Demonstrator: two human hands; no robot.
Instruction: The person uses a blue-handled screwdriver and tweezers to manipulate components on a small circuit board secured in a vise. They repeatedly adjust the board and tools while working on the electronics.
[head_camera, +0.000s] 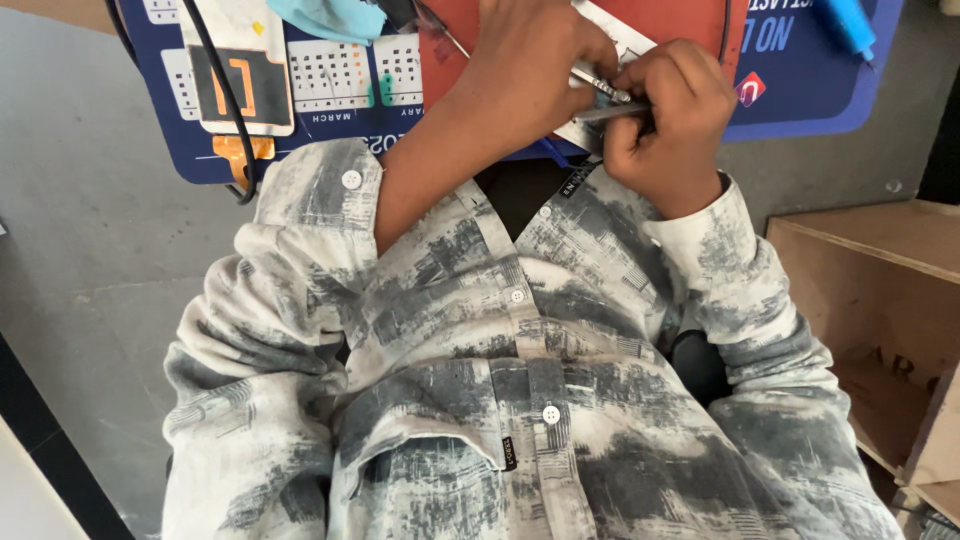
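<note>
Head view, left hand (530, 60): fingers closed around a thin metal tool (598, 82), held like a pen, tip pointing toward the right hand.
Head view, right hand (665, 115): fingers curled shut, gripping a small flat grey part (612, 112) that juts out leftward from the fist.
Position of the part: at the upper middle of the view, just above the shirt collar, over the near edge of the worktop; the tool tip meets it or sits just beside it, and contact cannot be confirmed.
Worktop cover: a blue printed mat (330, 90) with calendar grids lies under both hands; a red pad (690, 20) lies on it beneath the hands.
Other items: a black cable (215, 80) runs down the left side of the mat; a white-and-black flat component with an orange tab (240, 85) lies near it; a light blue cloth (325, 18) sits at the top edge; a blue pen-like object (850, 25) lies at the top right.
Surroundings: a wooden box (880, 300) stands open at the right, grey floor (90, 200) at the left.
Risk, slip: the tool tip may skid off the narrow part and strike the right thumb; cause, a small contact area and both hands unsupported.
Risk, drop: the part may fall into the lap or to the floor; cause, it is held at the worktop edge rather than over the mat.
</note>
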